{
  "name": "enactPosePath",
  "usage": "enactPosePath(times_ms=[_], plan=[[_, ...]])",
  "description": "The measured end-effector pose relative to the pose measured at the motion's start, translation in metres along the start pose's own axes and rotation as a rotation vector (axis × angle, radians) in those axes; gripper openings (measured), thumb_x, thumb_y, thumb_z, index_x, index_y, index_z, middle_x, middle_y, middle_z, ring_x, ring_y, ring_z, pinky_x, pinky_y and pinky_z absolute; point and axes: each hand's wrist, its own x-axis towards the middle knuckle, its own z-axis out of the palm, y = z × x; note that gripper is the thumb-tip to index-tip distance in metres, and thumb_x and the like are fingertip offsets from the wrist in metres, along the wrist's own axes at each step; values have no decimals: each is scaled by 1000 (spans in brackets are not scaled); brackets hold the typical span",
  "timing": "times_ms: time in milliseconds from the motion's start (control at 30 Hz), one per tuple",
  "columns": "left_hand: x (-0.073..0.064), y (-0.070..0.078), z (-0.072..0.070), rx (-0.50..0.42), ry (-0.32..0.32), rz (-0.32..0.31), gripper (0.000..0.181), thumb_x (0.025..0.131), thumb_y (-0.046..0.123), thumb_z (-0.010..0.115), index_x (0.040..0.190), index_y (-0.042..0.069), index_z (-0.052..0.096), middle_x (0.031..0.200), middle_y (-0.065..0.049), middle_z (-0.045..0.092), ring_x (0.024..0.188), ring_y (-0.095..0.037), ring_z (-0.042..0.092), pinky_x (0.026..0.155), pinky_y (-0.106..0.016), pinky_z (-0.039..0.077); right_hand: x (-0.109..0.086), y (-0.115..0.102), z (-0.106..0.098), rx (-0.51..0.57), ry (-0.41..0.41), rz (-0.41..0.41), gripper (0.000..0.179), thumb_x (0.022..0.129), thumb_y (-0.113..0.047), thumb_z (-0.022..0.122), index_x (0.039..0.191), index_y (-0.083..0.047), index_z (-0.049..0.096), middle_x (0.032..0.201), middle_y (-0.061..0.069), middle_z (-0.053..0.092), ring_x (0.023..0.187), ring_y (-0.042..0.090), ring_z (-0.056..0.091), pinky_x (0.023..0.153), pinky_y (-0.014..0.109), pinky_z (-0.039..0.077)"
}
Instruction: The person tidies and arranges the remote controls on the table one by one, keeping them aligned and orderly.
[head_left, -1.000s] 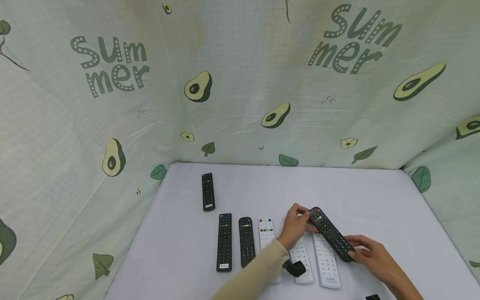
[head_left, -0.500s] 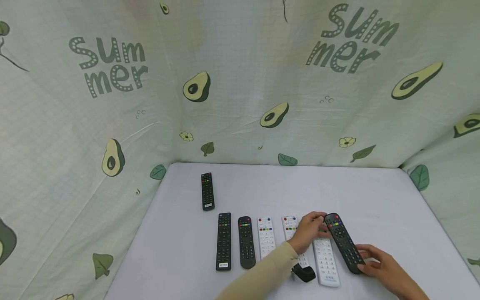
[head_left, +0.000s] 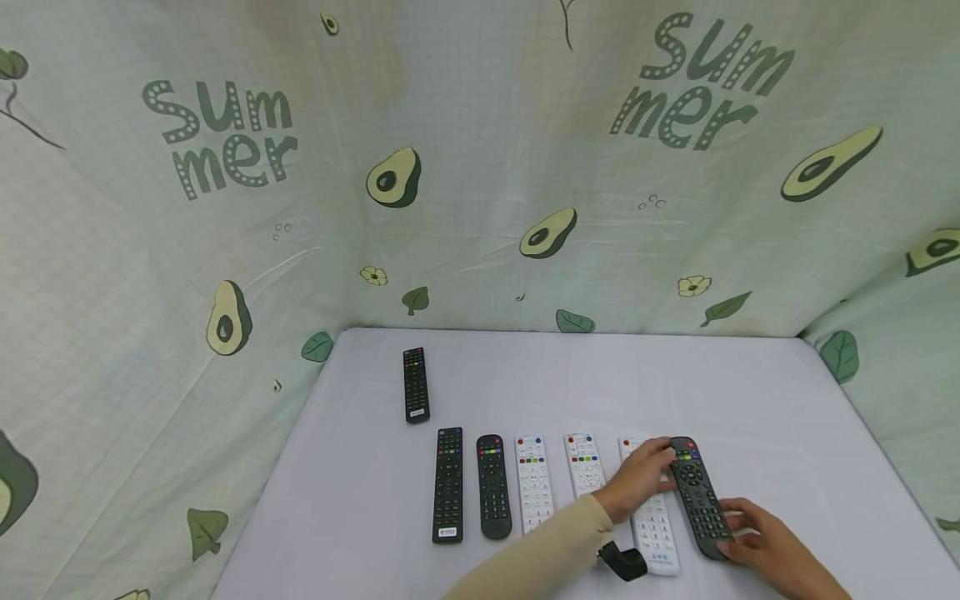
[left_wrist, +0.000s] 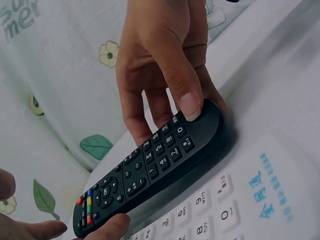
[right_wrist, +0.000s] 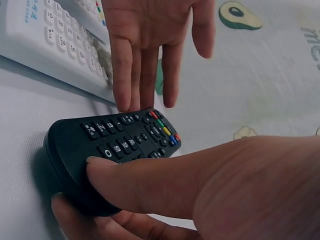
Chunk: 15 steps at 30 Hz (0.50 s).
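Observation:
A black remote control (head_left: 699,497) with coloured buttons lies at or just above the table, right of a white remote control (head_left: 656,537). My right hand (head_left: 765,537) pinches its near end; in the right wrist view the thumb (right_wrist: 125,180) presses on top with fingers beneath. My left hand (head_left: 637,481) is at the far end. In the right wrist view the left hand (right_wrist: 150,40) has straight fingers at the remote's edge, its thumb held away. The left forearm and a black wrist strap hide part of the white remotes.
To the left stand two more white remotes (head_left: 534,479) in a row with a black remote (head_left: 494,487) and a longer black remote (head_left: 448,483). Another black remote (head_left: 416,386) lies farther back. A patterned cloth (head_left: 465,275) rises behind the white table (head_left: 360,467).
Both hands have moved the black remote right and toward me, from above the white remotes to beside the rightmost one. It has turned closer to parallel with the row.

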Motion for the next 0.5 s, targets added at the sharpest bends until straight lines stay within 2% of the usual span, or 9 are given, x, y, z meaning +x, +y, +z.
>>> enactPosePath(times_ms=[167, 500], plan=[[-2, 0, 2, 91, -64, -52, 51, 112, 26, 45, 159, 6, 44, 155, -14, 52, 136, -29, 58, 109, -41, 54, 1, 4, 0, -36, 16, 12, 63, 90, -4, 78, 136, 23, 45, 108, 16, 69, 98, 31, 69, 82, 47, 62], [-2, -1, 7, 122, -105, -51, 52, 112, 27, 42, 160, 6, 41, 160, -11, 46, 145, -26, 51, 113, -39, 51, 4, 9, -1, -66, 14, 47, 73, 89, -8, 81, 140, 23, 39, 107, 19, 65, 96, 33, 69, 82, 50, 61]])
